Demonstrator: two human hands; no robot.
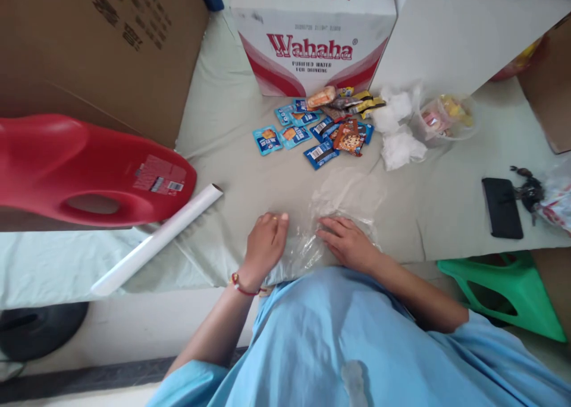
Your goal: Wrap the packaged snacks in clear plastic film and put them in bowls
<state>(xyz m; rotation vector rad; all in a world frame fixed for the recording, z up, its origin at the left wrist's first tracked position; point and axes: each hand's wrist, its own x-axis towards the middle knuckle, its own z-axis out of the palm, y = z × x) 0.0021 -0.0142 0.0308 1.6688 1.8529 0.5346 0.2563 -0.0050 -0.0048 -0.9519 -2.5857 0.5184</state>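
Observation:
A clear plastic bag (343,202) lies flat on the pale green table cover (232,157) near the front edge. My left hand (264,243) rests on the bag's left edge with its fingers curled under. My right hand (347,241) lies flat on the bag's lower right part, fingers stretched toward the left. Beyond the bag sits a heap of several small snack packets (319,127), blue, orange and yellow. A white roll (156,240) lies slanted to the left of my left hand.
A Wahaha water carton (312,38) stands at the back, with a brown carton (102,50) left and a white box (459,32) right. Crumpled white tissue (397,133), a clear tub (446,118), a black phone (502,207) with keys (529,190), a red stool (80,169), a green stool (504,291).

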